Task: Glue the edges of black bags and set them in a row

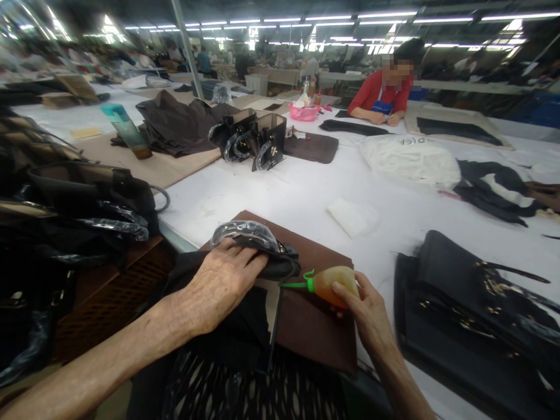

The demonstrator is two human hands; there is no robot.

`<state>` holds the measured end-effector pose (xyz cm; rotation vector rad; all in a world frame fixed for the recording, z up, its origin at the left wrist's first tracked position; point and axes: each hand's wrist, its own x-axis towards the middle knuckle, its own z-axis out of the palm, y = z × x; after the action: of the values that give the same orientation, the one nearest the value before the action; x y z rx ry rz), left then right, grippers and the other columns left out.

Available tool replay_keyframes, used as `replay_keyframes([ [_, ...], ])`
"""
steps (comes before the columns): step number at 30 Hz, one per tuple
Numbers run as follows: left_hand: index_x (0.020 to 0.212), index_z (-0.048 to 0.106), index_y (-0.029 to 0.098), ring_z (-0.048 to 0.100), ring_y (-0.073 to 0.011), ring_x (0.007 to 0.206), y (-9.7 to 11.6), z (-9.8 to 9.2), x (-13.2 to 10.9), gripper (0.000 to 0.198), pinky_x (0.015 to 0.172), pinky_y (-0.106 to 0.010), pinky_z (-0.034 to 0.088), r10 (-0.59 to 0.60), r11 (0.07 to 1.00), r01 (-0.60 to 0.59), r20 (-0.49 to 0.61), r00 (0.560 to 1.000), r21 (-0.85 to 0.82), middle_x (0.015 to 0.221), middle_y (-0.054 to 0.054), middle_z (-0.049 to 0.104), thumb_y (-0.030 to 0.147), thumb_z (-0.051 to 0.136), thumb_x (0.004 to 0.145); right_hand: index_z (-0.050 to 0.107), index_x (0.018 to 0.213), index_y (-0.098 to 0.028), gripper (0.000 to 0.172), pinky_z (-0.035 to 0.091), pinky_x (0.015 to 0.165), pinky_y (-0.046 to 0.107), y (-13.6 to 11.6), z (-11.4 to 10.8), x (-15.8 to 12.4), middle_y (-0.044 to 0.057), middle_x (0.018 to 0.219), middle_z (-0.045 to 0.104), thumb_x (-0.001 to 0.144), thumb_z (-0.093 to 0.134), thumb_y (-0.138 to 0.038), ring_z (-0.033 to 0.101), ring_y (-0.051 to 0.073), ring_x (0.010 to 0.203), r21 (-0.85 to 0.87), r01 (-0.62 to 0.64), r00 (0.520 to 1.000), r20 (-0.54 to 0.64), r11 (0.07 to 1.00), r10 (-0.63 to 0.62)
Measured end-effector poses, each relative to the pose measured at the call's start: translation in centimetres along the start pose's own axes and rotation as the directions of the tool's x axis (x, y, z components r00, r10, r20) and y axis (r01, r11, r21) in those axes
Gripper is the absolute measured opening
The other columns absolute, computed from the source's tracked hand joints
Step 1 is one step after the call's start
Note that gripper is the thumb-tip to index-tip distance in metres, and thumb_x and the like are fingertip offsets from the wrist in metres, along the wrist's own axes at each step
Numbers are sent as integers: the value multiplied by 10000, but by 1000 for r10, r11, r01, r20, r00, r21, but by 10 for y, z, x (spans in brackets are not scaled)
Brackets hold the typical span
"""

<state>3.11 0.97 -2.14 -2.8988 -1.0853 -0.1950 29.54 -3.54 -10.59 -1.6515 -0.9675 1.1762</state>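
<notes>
My right hand (365,300) is closed round a squeeze bottle (335,283) with amber liquid and a green nozzle. The bottle lies tilted nearly flat, its tip pointing left at the edge of a black handbag (245,318). My left hand (227,283) grips the upper part of that bag, fingers curled over the folded black material. A plastic-wrapped handle (245,230) arches just beyond my left fingers. Beneath the bag is a brown board (321,335). Whether the nozzle tip touches the bag I cannot tell.
Black bags (472,315) lie at the right, and more bags (91,204) are piled at the left over a brown crate (114,291). Small handbags (269,143), a teal bottle (126,131) and a white bundle (406,160) stand farther off. A person in red (371,93) leans over the table.
</notes>
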Motion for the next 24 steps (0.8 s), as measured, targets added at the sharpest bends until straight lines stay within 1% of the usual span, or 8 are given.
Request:
replay_keyframes([
  [5, 1136, 503, 141, 548, -244, 961, 0, 0, 0, 354, 870, -415, 405, 3, 1000, -3, 2, 1000, 14, 1053, -83, 590, 101, 497, 784, 514, 996, -199, 451, 464, 423, 283, -1, -4, -6, 7, 753, 621, 678, 668, -480, 604, 212, 547, -19, -17, 1000, 4, 1000, 17],
  [11, 1149, 500, 133, 550, -250, 966, 0, -2, 3, 353, 865, -422, 411, 0, 1000, 0, 27, 1000, 20, 1066, -98, 589, 110, 485, 796, 519, 1001, -209, 431, 463, 423, 281, 5, -7, -12, -2, 745, 614, 689, 671, -465, 584, 199, 531, 11, -31, 999, 33, 999, 30],
  [15, 1139, 502, 132, 553, -250, 959, 0, -3, 4, 340, 856, -418, 414, 9, 1000, -9, 29, 1000, 17, 1061, -97, 589, 109, 475, 801, 525, 1002, -216, 428, 489, 444, 276, 5, -4, -12, 14, 817, 618, 685, 673, -462, 579, 215, 646, 22, 3, 1000, -27, 1000, -2],
  [19, 1124, 508, 135, 551, -253, 962, 1, -3, 3, 320, 853, -418, 415, 7, 1000, -8, 35, 999, 20, 1057, -97, 588, 108, 469, 807, 530, 1015, -214, 435, 500, 464, 277, 4, -2, -9, 28, 861, 612, 686, 668, -464, 570, 233, 722, -8, 17, 1000, -24, 1000, -17],
  [21, 1125, 508, 135, 555, -251, 951, 1, -2, 3, 322, 849, -419, 418, 4, 1000, -5, 31, 999, 27, 1051, -97, 590, 106, 469, 807, 527, 1023, -214, 446, 489, 451, 270, 4, -3, -10, 25, 855, 612, 682, 672, -463, 572, 226, 701, -5, 9, 1000, -6, 1000, -9],
  [24, 1138, 505, 131, 559, -253, 949, 1, 0, 3, 333, 851, -422, 419, 11, 999, -12, 18, 1000, 38, 1057, -102, 590, 116, 474, 808, 532, 1017, -206, 442, 454, 423, 259, 5, -6, -15, 15, 796, 617, 678, 676, -451, 563, 191, 585, 7, -18, 999, 36, 1000, 18],
])
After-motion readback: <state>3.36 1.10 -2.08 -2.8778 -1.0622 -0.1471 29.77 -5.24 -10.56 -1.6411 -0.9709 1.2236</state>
